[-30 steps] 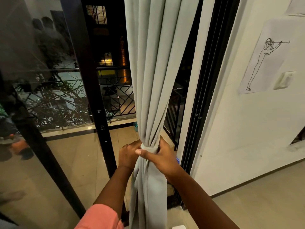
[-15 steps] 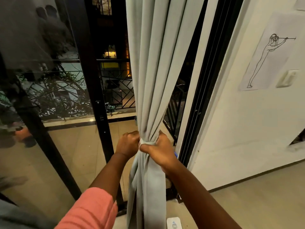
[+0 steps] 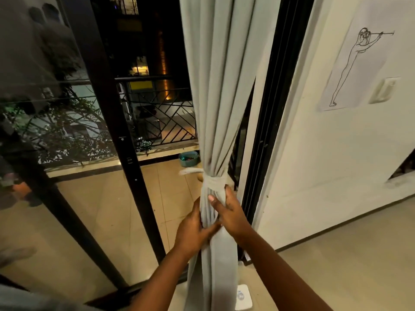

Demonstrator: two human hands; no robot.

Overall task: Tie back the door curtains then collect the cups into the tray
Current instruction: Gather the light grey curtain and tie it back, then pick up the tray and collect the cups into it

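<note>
Head view: The curtain hangs gathered beside the door frame, bound at its waist by a tie with one loose end sticking out leftward. The right hand grips the bundle just below the tie, thumb across the front. The left hand clasps the folds lower down, fingers curled around the fabric. To finish well, hold the bundle compressed and check the tie is snug before letting go. No cups or tray are visible.

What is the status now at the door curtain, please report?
Left hand and right hand both grip the curtain below the tie-back. Tie-back wrapped round the bunched curtain. Nothing in the way. Cups, tray not in view.
</note>
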